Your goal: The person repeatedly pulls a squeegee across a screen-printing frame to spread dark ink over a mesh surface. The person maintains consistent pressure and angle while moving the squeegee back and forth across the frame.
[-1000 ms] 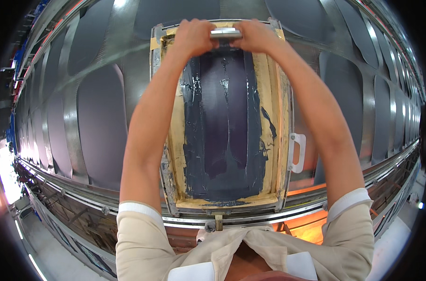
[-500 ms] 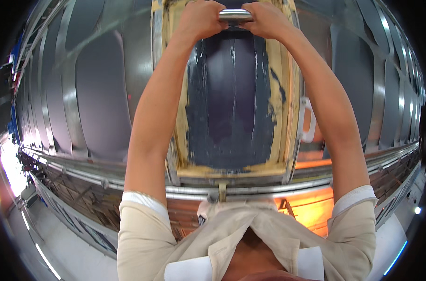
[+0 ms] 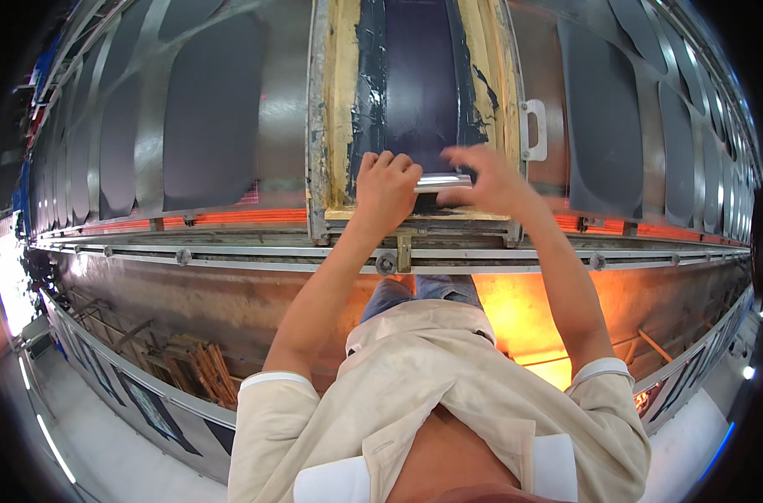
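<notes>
A short, shiny metal bar (image 3: 443,180), the handle of a squeegee, was seen just above the middle of the frame, lying crosswise over the near end of a printing screen. The left hand (image 3: 386,186) was clamped on the bar's left end, fingers curled over it. The right hand (image 3: 485,180) was laid on the right end with its fingers partly spread and blurred; whether it was closed around the bar could not be told.

The screen (image 3: 419,92) was set in a yellowish, worn frame (image 3: 341,109) edged with metal, and its mesh was covered in dark navy ink, smeared and flaking along both sides. A white handle (image 3: 534,130) was fixed at the frame's right edge.

To the left and right, dark sole-shaped panels (image 3: 210,109) were ranged in a row on a long grey metal surface curving toward the frame's upper corners. Metal rails (image 3: 230,251) with bolts were run across the middle of the frame below the screen. An orange glow (image 3: 516,318) was visible beneath the rails at centre right, and a pale floor (image 3: 105,453) at lower left.
</notes>
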`<state>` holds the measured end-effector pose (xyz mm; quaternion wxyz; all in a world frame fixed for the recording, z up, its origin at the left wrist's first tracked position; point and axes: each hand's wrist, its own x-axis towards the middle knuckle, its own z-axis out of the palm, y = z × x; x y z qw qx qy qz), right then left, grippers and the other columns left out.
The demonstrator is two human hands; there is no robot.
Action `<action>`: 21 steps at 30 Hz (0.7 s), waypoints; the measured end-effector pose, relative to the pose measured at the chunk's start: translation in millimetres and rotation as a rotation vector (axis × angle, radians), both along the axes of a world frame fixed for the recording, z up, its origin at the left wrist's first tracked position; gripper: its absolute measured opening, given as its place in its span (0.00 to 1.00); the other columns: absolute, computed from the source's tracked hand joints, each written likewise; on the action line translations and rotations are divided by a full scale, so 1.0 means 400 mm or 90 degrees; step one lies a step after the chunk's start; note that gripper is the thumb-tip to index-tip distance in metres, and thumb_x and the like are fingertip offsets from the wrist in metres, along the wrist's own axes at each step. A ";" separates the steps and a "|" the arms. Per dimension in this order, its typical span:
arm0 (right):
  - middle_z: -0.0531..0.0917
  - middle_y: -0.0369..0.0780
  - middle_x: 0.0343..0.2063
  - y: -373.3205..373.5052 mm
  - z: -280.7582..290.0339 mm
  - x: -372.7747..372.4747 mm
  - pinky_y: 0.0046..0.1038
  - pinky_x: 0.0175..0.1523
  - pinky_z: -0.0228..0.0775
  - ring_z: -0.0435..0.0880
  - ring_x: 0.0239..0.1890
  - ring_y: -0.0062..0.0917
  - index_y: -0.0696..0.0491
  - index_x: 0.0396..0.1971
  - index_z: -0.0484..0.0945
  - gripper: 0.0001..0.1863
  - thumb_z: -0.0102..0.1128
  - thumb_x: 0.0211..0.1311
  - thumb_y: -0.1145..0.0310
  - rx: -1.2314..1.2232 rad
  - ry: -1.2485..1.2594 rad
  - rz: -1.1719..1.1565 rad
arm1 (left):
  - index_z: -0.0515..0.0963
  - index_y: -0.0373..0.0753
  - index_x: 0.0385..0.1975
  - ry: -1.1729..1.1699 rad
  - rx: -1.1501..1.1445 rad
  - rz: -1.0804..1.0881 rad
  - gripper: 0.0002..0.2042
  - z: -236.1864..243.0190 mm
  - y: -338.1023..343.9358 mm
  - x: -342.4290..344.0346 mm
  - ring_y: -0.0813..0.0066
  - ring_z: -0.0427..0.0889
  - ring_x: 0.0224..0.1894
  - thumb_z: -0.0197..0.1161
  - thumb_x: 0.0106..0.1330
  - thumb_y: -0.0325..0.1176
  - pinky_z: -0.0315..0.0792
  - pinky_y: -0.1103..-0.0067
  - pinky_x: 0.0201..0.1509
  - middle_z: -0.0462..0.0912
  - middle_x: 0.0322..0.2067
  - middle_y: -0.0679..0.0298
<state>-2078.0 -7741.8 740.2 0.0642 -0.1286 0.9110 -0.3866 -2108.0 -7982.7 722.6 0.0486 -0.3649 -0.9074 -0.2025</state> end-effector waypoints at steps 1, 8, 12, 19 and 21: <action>0.86 0.48 0.47 0.041 -0.015 -0.029 0.42 0.59 0.71 0.81 0.54 0.44 0.53 0.52 0.82 0.26 0.73 0.59 0.54 0.058 0.031 -0.154 | 0.82 0.45 0.29 -0.013 -0.018 0.002 0.10 -0.001 0.001 -0.002 0.65 0.79 0.43 0.73 0.46 0.31 0.66 0.67 0.51 0.82 0.35 0.67; 0.86 0.53 0.42 0.301 -0.195 -0.181 0.43 0.53 0.74 0.84 0.49 0.50 0.57 0.44 0.82 0.25 0.58 0.71 0.46 0.070 -0.007 -0.574 | 0.81 0.44 0.29 -0.028 -0.061 0.004 0.08 0.017 -0.003 0.011 0.64 0.76 0.46 0.69 0.50 0.35 0.66 0.66 0.55 0.80 0.35 0.64; 0.86 0.50 0.38 0.294 -0.159 -0.175 0.39 0.50 0.74 0.85 0.43 0.46 0.59 0.39 0.83 0.22 0.61 0.70 0.51 0.078 0.053 -0.629 | 0.81 0.43 0.29 -0.107 -0.072 0.011 0.07 0.038 -0.005 0.004 0.64 0.77 0.45 0.68 0.51 0.31 0.65 0.67 0.55 0.81 0.36 0.64; 0.85 0.49 0.31 0.101 -0.066 -0.230 0.40 0.44 0.73 0.84 0.36 0.44 0.58 0.37 0.82 0.18 0.61 0.70 0.54 -0.006 0.099 -0.593 | 0.83 0.46 0.35 -0.095 -0.056 0.075 0.14 0.083 -0.163 -0.025 0.68 0.81 0.47 0.72 0.46 0.29 0.66 0.67 0.55 0.84 0.40 0.69; 0.84 0.50 0.31 -0.081 -0.114 -0.263 0.40 0.44 0.73 0.84 0.36 0.45 0.57 0.37 0.82 0.18 0.61 0.70 0.54 -0.043 0.102 -0.584 | 0.84 0.47 0.36 -0.091 -0.112 0.092 0.14 0.066 -0.343 -0.070 0.68 0.81 0.47 0.72 0.46 0.29 0.66 0.67 0.56 0.84 0.39 0.69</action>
